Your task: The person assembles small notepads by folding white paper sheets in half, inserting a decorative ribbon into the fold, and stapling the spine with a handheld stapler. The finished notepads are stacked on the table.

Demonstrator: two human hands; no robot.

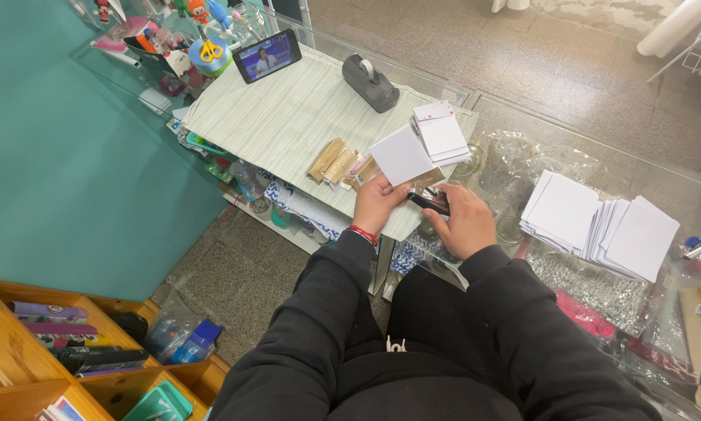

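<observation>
My left hand (375, 204) pinches a white square card (399, 155) by its near corner, with a gold foil packet under it, over the near edge of a pale green striped mat (288, 109). My right hand (466, 220) grips a small dark stapler (430, 202) whose tip meets the card's lower edge. Both sleeves are black, and a red band sits on the left wrist. Several gold and patterned packets (337, 164) lie on the mat just left of my left hand. A small stack of white cards (441, 134) rests on the mat just beyond the held card.
A dark tape dispenser (370, 81) and a phone (267, 55) with a lit screen stand at the mat's far side. Fanned white cards (603, 224) lie on the glass counter at right. A teal wall is at left, wooden shelves (70, 359) at lower left.
</observation>
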